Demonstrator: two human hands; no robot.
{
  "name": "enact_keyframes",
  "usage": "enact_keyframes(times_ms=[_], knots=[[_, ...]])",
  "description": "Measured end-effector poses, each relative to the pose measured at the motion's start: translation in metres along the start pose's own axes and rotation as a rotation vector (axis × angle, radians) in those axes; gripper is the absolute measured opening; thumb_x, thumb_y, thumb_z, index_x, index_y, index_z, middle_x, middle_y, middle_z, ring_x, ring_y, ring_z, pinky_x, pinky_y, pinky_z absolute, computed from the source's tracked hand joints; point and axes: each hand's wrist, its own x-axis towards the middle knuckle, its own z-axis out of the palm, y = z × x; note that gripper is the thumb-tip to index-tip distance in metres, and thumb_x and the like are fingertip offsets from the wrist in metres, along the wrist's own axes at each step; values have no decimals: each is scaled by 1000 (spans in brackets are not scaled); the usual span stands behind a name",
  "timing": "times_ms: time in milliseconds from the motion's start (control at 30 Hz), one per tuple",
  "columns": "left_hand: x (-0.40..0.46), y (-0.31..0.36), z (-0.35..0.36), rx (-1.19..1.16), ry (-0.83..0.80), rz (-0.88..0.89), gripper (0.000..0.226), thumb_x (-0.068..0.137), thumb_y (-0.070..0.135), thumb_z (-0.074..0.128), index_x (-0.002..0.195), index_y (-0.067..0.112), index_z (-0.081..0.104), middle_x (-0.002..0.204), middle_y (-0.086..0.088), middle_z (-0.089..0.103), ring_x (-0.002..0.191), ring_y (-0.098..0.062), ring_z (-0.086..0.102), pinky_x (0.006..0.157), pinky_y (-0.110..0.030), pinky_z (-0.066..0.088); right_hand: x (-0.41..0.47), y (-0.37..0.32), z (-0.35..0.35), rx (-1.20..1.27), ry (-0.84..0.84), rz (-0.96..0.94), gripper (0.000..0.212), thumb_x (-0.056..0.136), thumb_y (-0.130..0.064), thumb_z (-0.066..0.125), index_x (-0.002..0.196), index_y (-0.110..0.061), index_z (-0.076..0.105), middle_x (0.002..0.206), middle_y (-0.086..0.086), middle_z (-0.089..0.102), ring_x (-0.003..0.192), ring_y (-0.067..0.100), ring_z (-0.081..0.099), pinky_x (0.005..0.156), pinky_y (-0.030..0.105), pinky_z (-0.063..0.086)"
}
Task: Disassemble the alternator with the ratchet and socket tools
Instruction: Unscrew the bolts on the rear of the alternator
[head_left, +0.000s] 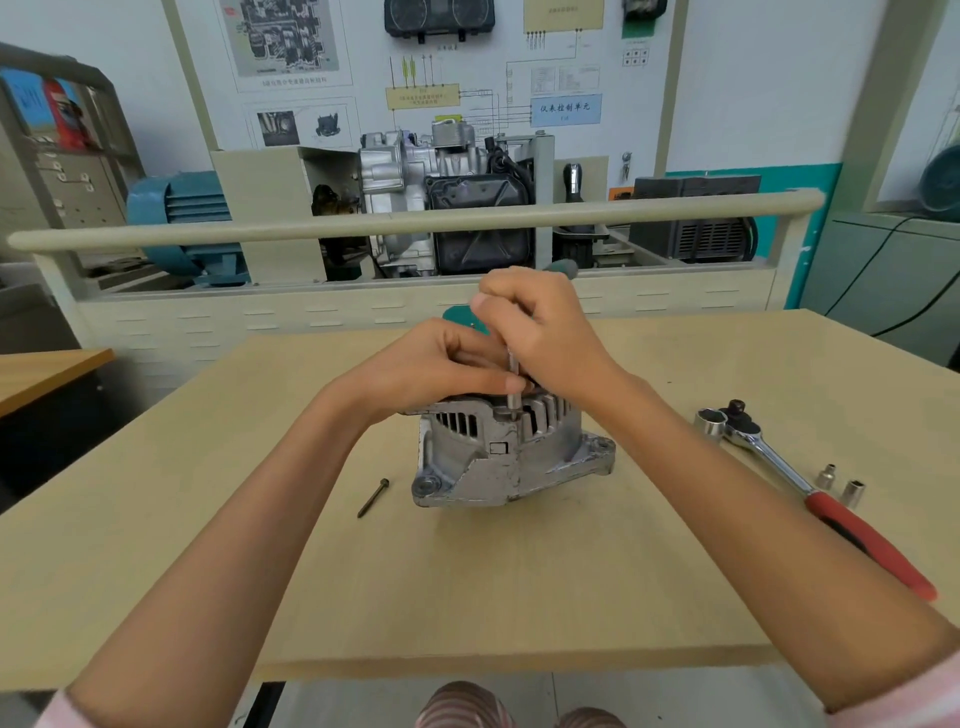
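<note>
Left hand (436, 364): we curl it over the alternator (509, 452), centre frame.
Right hand (540, 322): we grip a thin driver shaft (513, 384), upright.

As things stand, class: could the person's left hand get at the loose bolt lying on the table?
Probably yes. The loose bolt lies in the open left of the alternator, nothing covering it; the left hand would first have to let go of the alternator.
</note>
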Motion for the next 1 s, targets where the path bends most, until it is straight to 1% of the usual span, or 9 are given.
enact_keyframes(times_ms=[100,200,300,367,500,633,700,867,1000], knots=[[-2,3,-1,-42,-6,-8,28,79,2,69,78,28,74,74,12,73,72,1,68,67,-7,48,-2,1,-4,-84,43,-13,30,84,-11,48,55,-6,41,53,2,35,55,13,34,58,30,25],[2,-3,-1,41,61,-18,45,78,-8,66,47,24,65,46,15,58,46,3,52,52,-8,40,-12,-5,10,-774,94,-22,17,85,-18,49,70,-14,54,63,-5,45,64,19,48,64,28,23],[4,-7,0,92,93,-53,38,77,-11,64,48,11,51,38,12,44,39,-1,36,46,-11,31,-14,-18,24,-1281,151,122,20,82,-26,43,86,-17,60,79,0,60,72,19,56,62,30,25],[3,-6,0,112,103,-66,34,77,-8,63,51,11,54,43,12,49,41,0,42,47,-11,37,-7,-19,21,-1144,85,91,20,86,-26,39,86,-15,57,79,1,54,74,20,50,64,31,24],[2,-2,-2,64,35,-24,9,79,2,70,87,6,70,78,-3,72,75,-10,68,68,-19,55,2,-9,5,-525,-30,-25,37,84,-18,48,52,-19,31,52,-7,32,55,13,36,59,28,24],[1,0,0,13,-8,-18,16,79,4,71,77,19,72,71,8,73,71,-2,67,66,-8,48,4,-4,-1,-55,-54,12,32,82,-14,47,53,-13,34,52,0,32,55,16,34,57,32,28],[1,0,0,16,29,-28,22,78,-1,70,67,19,71,61,8,69,61,1,63,60,-6,46,1,-3,-1,-186,-48,-25,29,85,-12,50,58,-10,39,58,1,38,60,18,39,60,32,28],[6,-2,1,138,106,-46,53,74,-14,62,42,26,51,39,13,49,40,3,44,43,-6,33,-13,-13,25,-1257,190,122,20,77,-28,46,78,-15,62,73,0,60,66,20,56,61,29,25],[4,-3,0,150,87,-10,13,78,0,69,83,12,68,78,-3,70,71,-3,64,61,-20,53,-1,-11,16,-710,78,83,24,81,-23,43,57,-17,43,56,-5,40,55,13,38,60,28,23]])
